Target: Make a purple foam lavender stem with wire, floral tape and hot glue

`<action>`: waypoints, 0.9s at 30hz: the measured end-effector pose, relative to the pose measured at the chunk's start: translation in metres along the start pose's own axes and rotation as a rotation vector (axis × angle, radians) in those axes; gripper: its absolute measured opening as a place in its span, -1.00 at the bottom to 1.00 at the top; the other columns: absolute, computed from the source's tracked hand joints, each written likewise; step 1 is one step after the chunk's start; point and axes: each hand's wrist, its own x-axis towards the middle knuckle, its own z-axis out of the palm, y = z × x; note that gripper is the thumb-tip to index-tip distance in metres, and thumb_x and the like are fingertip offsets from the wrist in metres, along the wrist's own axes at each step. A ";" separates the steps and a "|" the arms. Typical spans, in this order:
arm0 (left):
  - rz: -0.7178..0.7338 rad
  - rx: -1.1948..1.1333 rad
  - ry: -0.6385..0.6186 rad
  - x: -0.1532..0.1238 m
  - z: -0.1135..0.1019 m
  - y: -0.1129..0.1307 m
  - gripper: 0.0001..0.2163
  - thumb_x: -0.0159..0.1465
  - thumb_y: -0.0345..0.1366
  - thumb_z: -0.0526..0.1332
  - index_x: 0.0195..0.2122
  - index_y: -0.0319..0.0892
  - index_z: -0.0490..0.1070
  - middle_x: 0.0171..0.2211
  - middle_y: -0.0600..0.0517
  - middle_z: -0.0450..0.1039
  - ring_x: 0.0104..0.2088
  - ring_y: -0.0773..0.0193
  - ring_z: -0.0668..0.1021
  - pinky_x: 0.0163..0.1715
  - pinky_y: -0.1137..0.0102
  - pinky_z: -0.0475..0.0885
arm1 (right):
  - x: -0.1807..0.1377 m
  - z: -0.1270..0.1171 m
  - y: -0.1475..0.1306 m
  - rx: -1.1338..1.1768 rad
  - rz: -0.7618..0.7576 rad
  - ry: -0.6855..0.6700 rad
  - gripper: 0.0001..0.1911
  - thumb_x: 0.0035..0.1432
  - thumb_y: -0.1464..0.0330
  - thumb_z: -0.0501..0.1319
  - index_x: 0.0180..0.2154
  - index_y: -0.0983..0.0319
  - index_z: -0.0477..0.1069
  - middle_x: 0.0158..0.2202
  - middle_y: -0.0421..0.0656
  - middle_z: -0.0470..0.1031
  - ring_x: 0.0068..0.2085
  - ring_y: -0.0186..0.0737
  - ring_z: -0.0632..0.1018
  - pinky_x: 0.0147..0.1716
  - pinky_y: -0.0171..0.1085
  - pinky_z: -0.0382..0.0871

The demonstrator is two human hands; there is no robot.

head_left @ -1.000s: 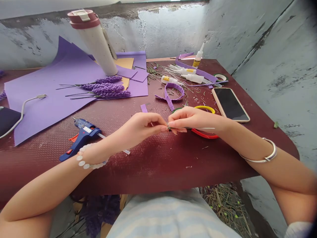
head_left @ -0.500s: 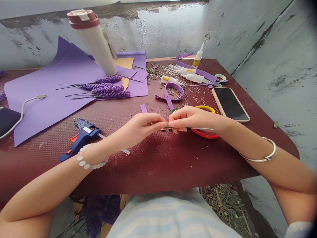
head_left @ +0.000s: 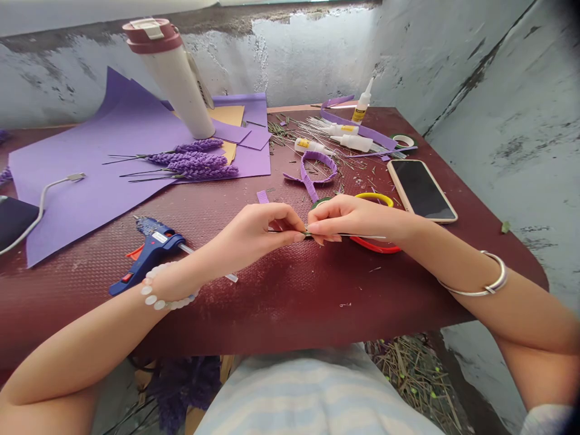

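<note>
My left hand (head_left: 265, 232) and my right hand (head_left: 351, 215) meet above the front of the table, each with thumb and fingers pinched on a thin wire stem (head_left: 367, 236). The bare end of the stem runs right, under my right palm. Between the fingertips a short bit of it looks dark green; whether tape is wrapped there is hard to make out. Behind my right hand lie scissors with red and yellow handles (head_left: 377, 247), partly covered. A purple crepe strip (head_left: 319, 180) curls just beyond my fingers.
At left are a blue glue gun (head_left: 156, 244), purple sheets (head_left: 81, 181), purple flower sprigs (head_left: 199, 163) and a tall tumbler (head_left: 176, 90). Small glue bottles (head_left: 356, 142), scattered wires and a tape roll (head_left: 403, 141) lie at the back right. A phone (head_left: 423, 190) rests near the right edge.
My left fingers have shifted slightly and the gap between its thumb and index finger looks wider. The wire's right end has moved slightly left. Both hands still pinch the stem.
</note>
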 end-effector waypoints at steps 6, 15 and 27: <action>-0.040 0.116 -0.068 0.000 -0.001 -0.001 -0.78 0.33 -0.23 0.13 -0.24 -0.25 0.51 -0.33 0.04 0.52 -0.31 0.34 0.47 -0.30 0.47 0.30 | 0.001 0.000 0.000 -0.023 0.012 0.004 -0.69 0.24 0.21 0.15 -0.48 0.25 0.37 -0.53 -0.29 0.18 -0.47 -0.41 0.23 -0.46 -0.34 0.05; -0.045 0.144 -0.081 0.000 -0.001 -0.003 -0.76 0.33 -0.20 0.12 -0.26 -0.23 0.51 -0.43 0.08 0.47 -0.40 0.38 0.41 -0.40 0.48 0.26 | 0.000 0.001 0.000 -0.012 0.018 0.003 -0.67 0.23 0.16 0.16 -0.47 0.25 0.37 -0.52 -0.29 0.20 -0.46 -0.40 0.23 -0.45 -0.34 0.06; 0.024 0.114 0.020 -0.002 0.001 0.001 -0.84 0.28 -0.28 0.19 -0.33 -0.23 0.51 -0.39 0.03 0.54 -0.38 0.35 0.48 -0.35 0.48 0.34 | 0.000 -0.001 -0.003 0.045 -0.017 -0.006 -0.71 0.24 0.23 0.16 -0.47 0.25 0.39 -0.54 -0.28 0.21 -0.47 -0.40 0.23 -0.47 -0.34 0.04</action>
